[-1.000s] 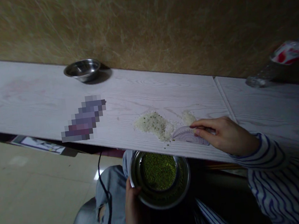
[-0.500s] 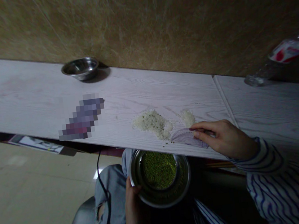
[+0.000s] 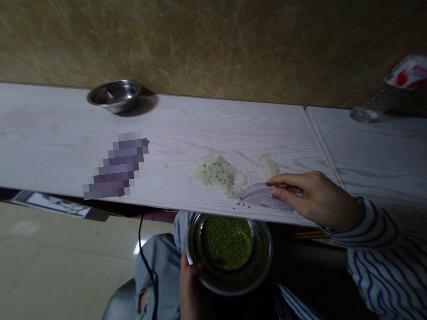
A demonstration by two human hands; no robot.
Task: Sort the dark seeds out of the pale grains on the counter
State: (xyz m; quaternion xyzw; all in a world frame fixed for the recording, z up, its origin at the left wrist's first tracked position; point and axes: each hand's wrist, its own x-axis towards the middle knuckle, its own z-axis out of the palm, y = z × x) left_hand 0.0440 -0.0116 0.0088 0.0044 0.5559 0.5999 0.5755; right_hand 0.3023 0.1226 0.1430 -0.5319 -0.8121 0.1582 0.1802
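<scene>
My left hand [image 3: 194, 300] grips the rim of a metal bowl [image 3: 240, 286] under the table's front edge. Green mung beans [image 3: 227, 242] fill its bottom. My right hand [image 3: 315, 197] is closed on a clear plastic protractor [image 3: 262, 195], which lies low over the tabletop near the edge. Just left of the protractor spreads a pile of white rice [image 3: 215, 173] with dark green beans mixed in. Beyond my right fingertips is a smaller heap of rice [image 3: 268, 167]. A few loose beans [image 3: 240, 205] lie between the larger pile and the table edge.
A second metal bowl [image 3: 115, 96] stands by the wall. A pixelated flat object [image 3: 117, 166] lies left of the rice. On the right, a clear plastic bottle [image 3: 395, 86] lies tilted along the wall. A black cable [image 3: 150, 282] hangs beside my leg.
My right hand and the protractor have shifted slightly left, closer to the larger rice pile. My left hand and the bowl of beans stay nearly where they were.
</scene>
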